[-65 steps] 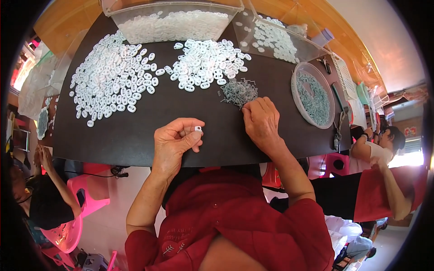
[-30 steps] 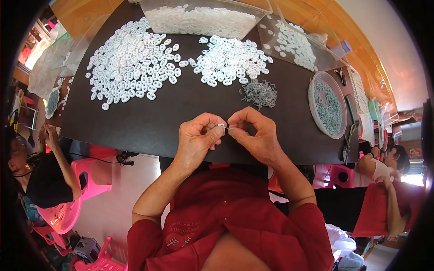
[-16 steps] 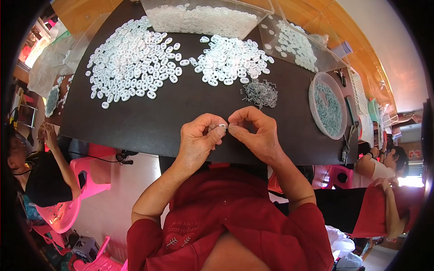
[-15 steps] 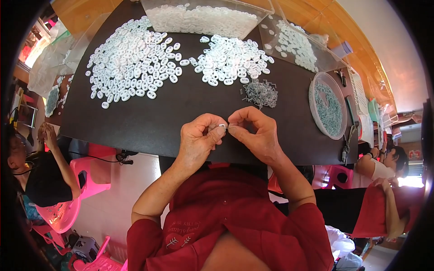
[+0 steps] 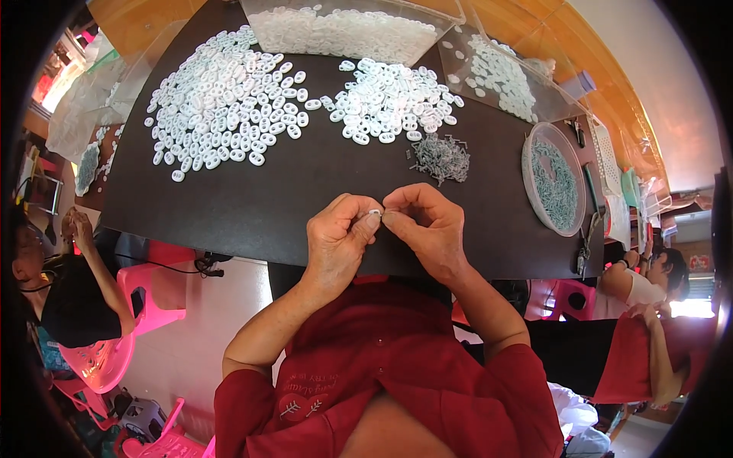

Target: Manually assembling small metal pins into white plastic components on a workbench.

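Above the near part of the dark table, my left hand (image 5: 337, 235) pinches a small white oval plastic piece (image 5: 374, 213) between thumb and forefinger. My right hand (image 5: 429, 227) meets it from the right, its thumb and forefinger pressed together at the edge of the piece. Whatever those right fingertips hold is too small to make out. Farther off lie a large pile of white oval pieces with slots (image 5: 229, 107) on the left and a smaller pile of white pieces (image 5: 389, 99) in the middle. A heap of small grey metal screws or pins (image 5: 441, 159) lies just beyond my right hand.
A clear bin of white pieces (image 5: 343, 34) stands at the back, beside a clear tray (image 5: 500, 76). At right are a round tub of grey metal parts (image 5: 527, 164) and pliers (image 5: 586, 244). People sit to the left (image 5: 80, 298) and right (image 5: 626, 282).
My right hand has shifted slightly left, so its fingertips now touch the white piece more closely. My left hand has barely moved and keeps its pinch.
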`<state>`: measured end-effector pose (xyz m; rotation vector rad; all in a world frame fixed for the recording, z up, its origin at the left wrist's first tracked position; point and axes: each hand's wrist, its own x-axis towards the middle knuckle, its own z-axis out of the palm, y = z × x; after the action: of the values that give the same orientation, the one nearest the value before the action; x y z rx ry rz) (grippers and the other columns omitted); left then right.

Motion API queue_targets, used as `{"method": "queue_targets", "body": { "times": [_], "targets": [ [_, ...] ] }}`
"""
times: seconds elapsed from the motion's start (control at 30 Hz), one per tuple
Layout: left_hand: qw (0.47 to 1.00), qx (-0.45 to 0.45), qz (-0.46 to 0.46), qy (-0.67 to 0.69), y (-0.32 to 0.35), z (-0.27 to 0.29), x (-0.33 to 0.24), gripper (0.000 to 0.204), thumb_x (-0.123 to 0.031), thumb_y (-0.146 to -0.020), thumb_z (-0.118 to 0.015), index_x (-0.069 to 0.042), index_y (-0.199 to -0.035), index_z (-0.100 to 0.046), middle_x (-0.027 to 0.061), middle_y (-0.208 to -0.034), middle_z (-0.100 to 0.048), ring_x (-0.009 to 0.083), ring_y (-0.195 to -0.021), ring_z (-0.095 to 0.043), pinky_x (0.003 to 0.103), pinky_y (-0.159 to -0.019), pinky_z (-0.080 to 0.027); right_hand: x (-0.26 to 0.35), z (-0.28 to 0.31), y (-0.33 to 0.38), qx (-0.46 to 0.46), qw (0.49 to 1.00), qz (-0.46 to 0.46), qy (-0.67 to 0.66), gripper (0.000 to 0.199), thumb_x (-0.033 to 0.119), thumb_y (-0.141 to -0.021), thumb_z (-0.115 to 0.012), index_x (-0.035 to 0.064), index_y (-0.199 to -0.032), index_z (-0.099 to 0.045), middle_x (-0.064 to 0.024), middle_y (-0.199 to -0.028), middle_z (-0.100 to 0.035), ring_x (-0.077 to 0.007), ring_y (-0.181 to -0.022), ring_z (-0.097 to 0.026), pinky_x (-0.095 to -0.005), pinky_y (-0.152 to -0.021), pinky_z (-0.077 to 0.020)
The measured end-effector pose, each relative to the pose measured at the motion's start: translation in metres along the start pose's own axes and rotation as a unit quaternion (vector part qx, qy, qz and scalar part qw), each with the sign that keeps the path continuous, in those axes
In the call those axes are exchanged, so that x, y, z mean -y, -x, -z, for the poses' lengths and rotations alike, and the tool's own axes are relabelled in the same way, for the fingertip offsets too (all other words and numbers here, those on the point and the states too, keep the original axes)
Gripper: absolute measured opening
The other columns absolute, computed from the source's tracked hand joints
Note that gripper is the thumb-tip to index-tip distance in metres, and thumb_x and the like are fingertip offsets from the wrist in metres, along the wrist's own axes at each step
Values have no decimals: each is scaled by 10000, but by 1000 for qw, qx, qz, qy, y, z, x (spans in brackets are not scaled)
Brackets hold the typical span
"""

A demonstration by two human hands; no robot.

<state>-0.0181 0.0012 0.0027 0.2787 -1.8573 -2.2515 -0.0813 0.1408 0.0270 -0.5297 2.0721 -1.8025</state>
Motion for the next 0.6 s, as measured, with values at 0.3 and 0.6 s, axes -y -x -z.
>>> {"method": "queue_targets", "body": {
  "times": [0.3, 0.6],
  "targets": [
    [994, -8, -84, -67, 1, -1, 1, 118, -92, -904, -611, 24, -911, -631, -2, -785, -513, 47, -617, -505, 178, -511, -407, -1, -1, -3, 5, 1000, -2, -8, 143, -7, -818, -655, 0, -956, -617, 16, -848, -596, -28, -748, -531, -184, -667, -440],
    [992, -10, 10, 126, 0, 6, 6, 142, -103, -907, -617, 20, -976, -624, 48, -813, -624, 62, -643, -547, 189, -534, -449, 13, 7, -22, 15, 997, 23, 69, 126, 70, -832, -673, 5, -935, -637, 5, -823, -621, -50, -763, -545, -215, -674, -448]
  ]
}}
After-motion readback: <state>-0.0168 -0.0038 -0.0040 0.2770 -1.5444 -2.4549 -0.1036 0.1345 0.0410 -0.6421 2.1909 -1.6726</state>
